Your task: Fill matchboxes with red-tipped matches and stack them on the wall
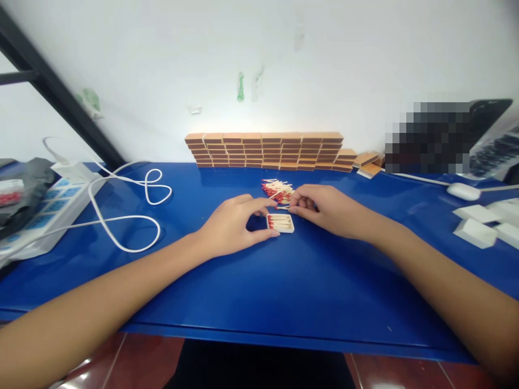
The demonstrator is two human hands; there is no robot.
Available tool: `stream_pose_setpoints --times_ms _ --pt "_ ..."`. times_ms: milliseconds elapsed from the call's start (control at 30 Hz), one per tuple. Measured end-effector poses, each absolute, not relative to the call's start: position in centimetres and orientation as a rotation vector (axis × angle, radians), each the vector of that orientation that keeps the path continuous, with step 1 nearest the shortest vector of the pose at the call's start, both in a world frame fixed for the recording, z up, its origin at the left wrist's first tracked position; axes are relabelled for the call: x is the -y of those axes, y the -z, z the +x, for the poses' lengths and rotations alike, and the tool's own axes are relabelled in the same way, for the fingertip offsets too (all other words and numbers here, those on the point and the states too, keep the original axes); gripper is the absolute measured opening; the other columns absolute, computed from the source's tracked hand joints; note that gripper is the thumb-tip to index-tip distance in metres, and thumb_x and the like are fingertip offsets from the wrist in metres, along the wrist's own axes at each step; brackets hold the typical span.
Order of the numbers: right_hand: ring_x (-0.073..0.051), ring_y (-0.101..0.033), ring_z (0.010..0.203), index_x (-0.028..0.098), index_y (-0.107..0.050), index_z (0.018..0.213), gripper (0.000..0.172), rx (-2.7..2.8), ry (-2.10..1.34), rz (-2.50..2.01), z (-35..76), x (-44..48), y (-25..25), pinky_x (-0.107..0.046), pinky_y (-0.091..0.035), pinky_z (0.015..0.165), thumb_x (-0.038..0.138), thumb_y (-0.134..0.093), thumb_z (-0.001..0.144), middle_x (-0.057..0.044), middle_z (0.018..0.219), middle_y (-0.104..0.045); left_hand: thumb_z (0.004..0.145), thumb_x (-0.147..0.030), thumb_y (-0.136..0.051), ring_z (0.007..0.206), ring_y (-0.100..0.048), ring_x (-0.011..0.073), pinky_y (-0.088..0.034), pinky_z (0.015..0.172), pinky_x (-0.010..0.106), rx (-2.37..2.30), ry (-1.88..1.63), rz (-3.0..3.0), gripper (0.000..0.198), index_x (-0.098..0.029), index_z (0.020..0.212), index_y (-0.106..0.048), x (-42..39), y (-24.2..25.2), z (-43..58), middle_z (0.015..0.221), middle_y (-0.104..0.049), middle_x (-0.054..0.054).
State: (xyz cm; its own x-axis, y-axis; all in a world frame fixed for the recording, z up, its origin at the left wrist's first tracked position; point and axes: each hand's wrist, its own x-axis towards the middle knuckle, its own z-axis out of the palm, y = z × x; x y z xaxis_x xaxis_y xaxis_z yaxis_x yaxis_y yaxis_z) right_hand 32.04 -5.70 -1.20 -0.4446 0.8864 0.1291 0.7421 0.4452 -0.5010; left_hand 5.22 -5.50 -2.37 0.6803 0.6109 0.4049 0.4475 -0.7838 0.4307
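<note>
A small white matchbox tray (pixel 286 230) lies on the blue table, with a layer of red-headed matches (pixel 279 220) inside. My left hand (pixel 233 224) curls around the tray's left end, its thumb at the front edge and its fingers at the back, holding it. Just behind the tray, my right hand (pixel 324 208) is closed in a pinch on a single match (pixel 283 208), whose red head points left. A loose pile of matches (pixel 278 189) lies behind both hands, partly hidden by the right fingers.
Stacked matchboxes (pixel 263 151) line the wall, with loose sleeves (pixel 367 162) at their right end. White trays (pixel 476 232) and a white mouse-shaped object (pixel 463 191) lie at right. A white cable (pixel 158 219) loops beside a power strip (pixel 52 210) at left.
</note>
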Motion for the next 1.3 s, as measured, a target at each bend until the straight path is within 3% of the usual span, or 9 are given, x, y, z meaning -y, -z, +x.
stream_pose_setpoints --times_ms 133,367,567,900,1067,1200,1300 --pt "-0.018 -0.055 0.068 0.023 -0.065 0.096 0.021 2.318 -0.498 -1.366 32.1 5.6 1.4 -0.031 -0.040 0.064 0.043 -0.061 0.098 -0.002 0.077 -0.064 0.088 -0.042 -0.085 0.098 -0.073 0.0220 -0.058 0.091 0.038 -0.819 -0.767 2.593 0.055 -0.024 0.136 -0.066 5.7 2.3 5.2 0.106 -0.079 0.003" --pt "-0.019 -0.057 0.071 0.022 -0.067 0.090 0.025 2.367 -0.476 -1.373 32.3 5.4 1.5 -0.033 -0.042 0.068 0.042 -0.056 0.100 -0.005 0.085 -0.068 0.089 -0.042 -0.084 0.099 -0.073 0.0223 -0.059 0.091 0.040 -0.834 -0.762 2.581 0.055 -0.025 0.138 -0.065 5.6 2.5 5.1 0.107 -0.079 0.003" --pt "-0.019 -0.056 0.069 0.023 -0.068 0.090 0.033 2.238 -0.523 -1.390 32.2 6.3 0.2 -0.033 -0.041 0.064 0.053 -0.059 0.099 -0.004 0.080 -0.068 0.090 -0.041 -0.083 0.100 -0.073 0.0232 -0.058 0.094 0.041 -0.894 -0.771 2.581 0.063 -0.024 0.145 -0.059 5.4 2.4 5.1 0.110 -0.080 0.004" --pt "-0.017 -0.056 0.065 0.025 -0.070 0.090 0.025 2.388 -0.685 -1.242 30.8 8.0 -0.3 -0.031 -0.041 0.061 0.045 -0.060 0.101 -0.001 0.078 -0.069 0.088 -0.037 -0.084 0.102 -0.074 0.0229 -0.058 0.097 0.041 -0.906 -0.751 2.497 0.076 -0.026 0.154 -0.048 5.8 2.1 5.3 0.111 -0.079 0.002" --pt "-0.018 -0.056 0.064 0.024 -0.071 0.091 0.030 2.251 -0.437 -1.354 32.0 7.0 -0.7 -0.033 -0.041 0.063 0.049 -0.059 0.100 -0.002 0.074 -0.067 0.087 -0.036 -0.086 0.101 -0.074 0.0216 -0.058 0.097 0.039 -0.883 -0.756 2.517 0.077 -0.026 0.154 -0.048 5.8 2.1 5.3 0.111 -0.079 0.001" --pt "-0.020 -0.059 0.071 0.022 -0.071 0.095 0.021 2.288 -0.216 -1.393 33.0 5.6 0.2 -0.033 -0.042 0.067 0.041 -0.063 0.095 -0.005 0.082 -0.068 0.088 -0.037 -0.086 0.101 -0.074 0.0214 -0.058 0.096 0.038 -0.881 -0.769 2.519 0.078 -0.026 0.154 -0.047 5.7 2.4 5.1 0.110 -0.079 0.001" --pt "-0.021 -0.060 0.075 0.022 -0.072 0.100 0.020 2.338 -0.232 -1.363 33.3 5.1 1.0 -0.033 -0.043 0.069 0.038 -0.063 0.095 -0.006 0.086 -0.067 0.088 -0.038 -0.085 0.101 -0.074 0.0216 -0.058 0.096 0.039 -0.880 -0.774 2.518 0.077 -0.026 0.154 -0.047 5.6 2.4 5.1 0.111 -0.079 0.001"
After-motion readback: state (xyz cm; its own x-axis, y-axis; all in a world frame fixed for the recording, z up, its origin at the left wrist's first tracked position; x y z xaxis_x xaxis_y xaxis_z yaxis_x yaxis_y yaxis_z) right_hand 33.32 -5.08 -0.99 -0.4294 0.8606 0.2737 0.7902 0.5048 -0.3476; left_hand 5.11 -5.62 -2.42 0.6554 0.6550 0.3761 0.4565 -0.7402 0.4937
